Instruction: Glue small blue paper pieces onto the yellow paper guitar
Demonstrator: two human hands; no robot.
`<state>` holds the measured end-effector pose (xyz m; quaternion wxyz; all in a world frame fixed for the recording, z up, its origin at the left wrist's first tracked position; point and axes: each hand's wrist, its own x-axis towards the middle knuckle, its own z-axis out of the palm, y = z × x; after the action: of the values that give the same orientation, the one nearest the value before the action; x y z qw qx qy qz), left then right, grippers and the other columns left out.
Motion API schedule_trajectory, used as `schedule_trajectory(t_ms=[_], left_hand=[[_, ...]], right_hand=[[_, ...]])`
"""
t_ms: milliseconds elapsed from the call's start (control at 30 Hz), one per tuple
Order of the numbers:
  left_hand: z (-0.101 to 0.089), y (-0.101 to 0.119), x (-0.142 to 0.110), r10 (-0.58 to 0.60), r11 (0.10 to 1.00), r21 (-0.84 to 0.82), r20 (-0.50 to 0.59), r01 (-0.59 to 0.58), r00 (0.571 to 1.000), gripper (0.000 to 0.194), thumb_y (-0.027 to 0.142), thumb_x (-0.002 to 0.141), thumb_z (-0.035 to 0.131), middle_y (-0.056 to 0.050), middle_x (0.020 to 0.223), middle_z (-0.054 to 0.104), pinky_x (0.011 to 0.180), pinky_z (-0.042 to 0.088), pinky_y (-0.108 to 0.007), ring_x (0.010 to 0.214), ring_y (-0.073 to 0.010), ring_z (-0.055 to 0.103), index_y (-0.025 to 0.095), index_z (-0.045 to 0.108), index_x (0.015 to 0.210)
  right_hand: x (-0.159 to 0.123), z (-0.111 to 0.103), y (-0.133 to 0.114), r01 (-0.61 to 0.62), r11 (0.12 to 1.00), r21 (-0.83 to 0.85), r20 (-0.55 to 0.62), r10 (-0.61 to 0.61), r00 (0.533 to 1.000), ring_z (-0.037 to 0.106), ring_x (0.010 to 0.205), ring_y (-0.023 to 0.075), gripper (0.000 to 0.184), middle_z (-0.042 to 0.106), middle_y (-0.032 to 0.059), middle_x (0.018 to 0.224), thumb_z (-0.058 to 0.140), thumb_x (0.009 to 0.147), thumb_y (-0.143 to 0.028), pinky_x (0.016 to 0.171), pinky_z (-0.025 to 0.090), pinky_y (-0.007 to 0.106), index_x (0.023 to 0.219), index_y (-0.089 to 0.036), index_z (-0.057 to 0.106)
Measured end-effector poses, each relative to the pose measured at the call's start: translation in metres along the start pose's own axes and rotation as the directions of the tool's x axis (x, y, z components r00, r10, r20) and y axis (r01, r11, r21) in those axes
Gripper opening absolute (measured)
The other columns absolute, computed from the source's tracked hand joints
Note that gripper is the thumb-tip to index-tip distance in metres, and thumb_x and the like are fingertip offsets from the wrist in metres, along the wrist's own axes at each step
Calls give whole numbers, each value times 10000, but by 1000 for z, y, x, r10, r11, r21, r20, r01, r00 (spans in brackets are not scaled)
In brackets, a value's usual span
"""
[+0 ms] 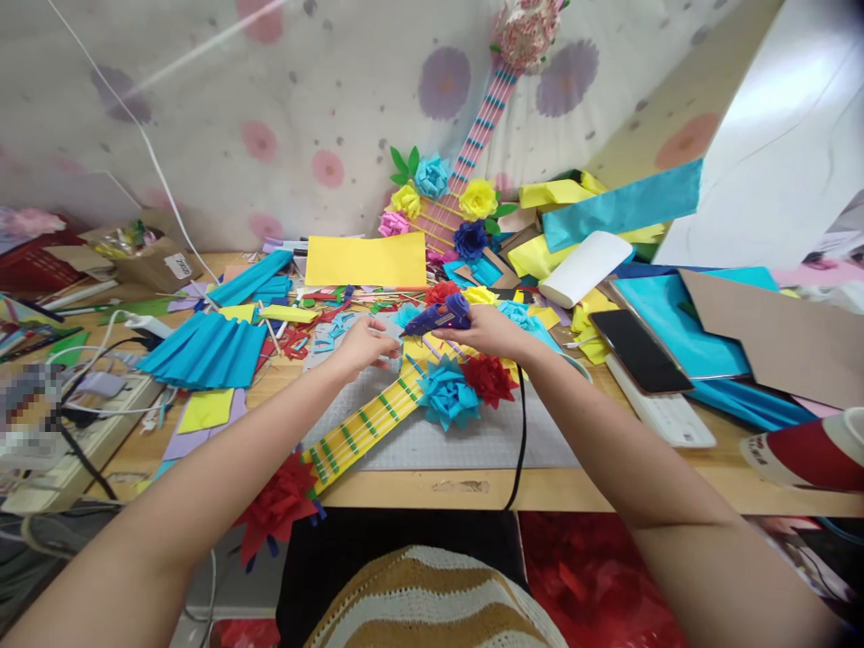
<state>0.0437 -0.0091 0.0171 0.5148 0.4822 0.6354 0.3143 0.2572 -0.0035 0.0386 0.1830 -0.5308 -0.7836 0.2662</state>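
My right hand is wrapped round a blue-purple hot glue gun, whose nozzle points left. Just beyond the nozzle, my left hand has its fingers closed in a pinch; whatever is between them is too small to make out. Beneath both hands lies a yellow paper guitar with white strings and green bands on its neck. A blue paper flower and a red paper flower sit on its body. At the neck's end, a larger red flower hangs over the table edge.
A finished-looking pink guitar leans against the wall. Yellow card, pleated blue paper and scraps crowd the back. To the right lie a phone and a paper cup. The glue gun's black cord drops over the front edge.
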Motion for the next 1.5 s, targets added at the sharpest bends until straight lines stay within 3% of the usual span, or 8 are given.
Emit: schedule_trajectory(t_ms=[333, 733, 1500], left_hand=[[-1, 0, 2, 6, 1000, -11, -8, -6, 1000, 425, 121, 644, 707, 45, 633, 592, 485, 457, -205, 597, -151, 655, 218, 352, 856], [1, 2, 3, 20, 999, 37, -13, -20, 1000, 340, 102, 720, 641, 44, 633, 593, 442, 440, -181, 577, -128, 642, 214, 347, 849], [-1, -1, 2, 32, 999, 24, -14, -32, 999, 366, 79, 677, 662, 59, 568, 584, 446, 428, -178, 573, -141, 648, 214, 352, 818]], right_hand=[[-3, -3, 1, -4, 1000, -25, 1, 4, 1000, 534, 655, 165, 400, 614, 32, 695, 571, 759, -564, 592, 356, 265, 774, -173, 651], [-5, -8, -2, 13, 999, -35, 6, -13, 1000, 569, 693, 178, 389, 659, 42, 744, 574, 779, -541, 612, 387, 269, 836, -172, 684], [3, -4, -10, -6, 995, -103, -7, 5, 1000, 529, 647, 163, 393, 610, 36, 663, 579, 761, -561, 569, 351, 253, 719, -175, 638]])
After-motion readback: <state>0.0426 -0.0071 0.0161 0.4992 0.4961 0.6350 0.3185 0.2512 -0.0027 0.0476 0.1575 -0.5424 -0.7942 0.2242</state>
